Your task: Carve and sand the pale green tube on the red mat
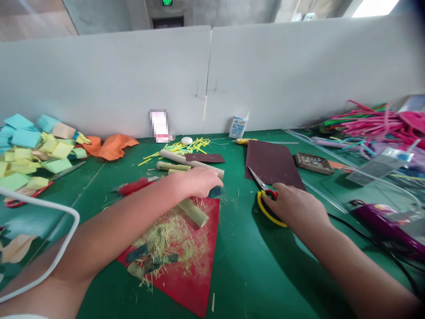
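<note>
My left hand (204,180) reaches over the middle of the table, fingers closed on a small dark blue-green scrap (215,191). Below it a short bamboo-like stick (193,212) lies on a red sheet (199,283) covered in pale shavings (166,239) and more dark scraps (137,252). To the right, my right hand (295,201) grips the handles of scissors (265,191) with yellow and red loops. Their blades rest slightly apart over a dark brown sheet (274,161). My left forearm hides part of the stick and the red sheet.
A red-handled cutter (134,186) lies left of my forearm. Behind are pale sticks (174,166), a brown strip (205,158), yellow strips (199,144) and a small carton (238,127). A purple device (392,228) with a black cable stands right; paper blocks (26,137) pile up left.
</note>
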### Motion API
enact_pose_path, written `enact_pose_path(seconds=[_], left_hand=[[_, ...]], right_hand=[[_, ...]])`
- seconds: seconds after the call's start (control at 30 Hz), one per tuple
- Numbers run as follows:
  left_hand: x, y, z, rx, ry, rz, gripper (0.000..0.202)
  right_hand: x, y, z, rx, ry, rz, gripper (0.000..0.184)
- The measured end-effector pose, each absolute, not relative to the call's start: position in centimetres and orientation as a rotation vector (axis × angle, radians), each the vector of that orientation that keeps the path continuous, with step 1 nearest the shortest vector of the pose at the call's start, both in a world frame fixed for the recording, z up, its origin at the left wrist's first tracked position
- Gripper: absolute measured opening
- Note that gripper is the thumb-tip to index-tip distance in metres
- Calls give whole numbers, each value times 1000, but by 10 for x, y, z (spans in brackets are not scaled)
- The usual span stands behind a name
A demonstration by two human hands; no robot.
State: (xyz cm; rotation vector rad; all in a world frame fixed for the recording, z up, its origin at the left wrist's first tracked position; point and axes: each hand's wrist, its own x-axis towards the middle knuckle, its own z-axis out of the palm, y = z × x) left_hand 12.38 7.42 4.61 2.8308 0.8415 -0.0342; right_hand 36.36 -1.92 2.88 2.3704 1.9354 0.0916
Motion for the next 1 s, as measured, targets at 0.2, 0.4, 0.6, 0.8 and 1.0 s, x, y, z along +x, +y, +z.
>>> enact_pose_path(seconds=[0.2, 0.4, 0.6, 0.8, 1.0], left_hand=[[126, 71, 45, 2866, 796, -270, 64], [133, 71, 48, 2888, 798, -339, 60], [136, 68, 55, 2903, 798, -350, 42], [135, 63, 53, 2978, 822, -222, 21], [122, 67, 41, 3067, 909, 441, 24]], right_hand=[[361, -22, 34, 2400, 1932, 163, 36], [355, -26, 37, 2454, 1980, 287, 39], [354, -29, 35, 2442, 2054, 351, 39], [354, -32, 35, 2441, 2143, 413, 38], [351, -37, 37, 2454, 2280, 522, 34]])
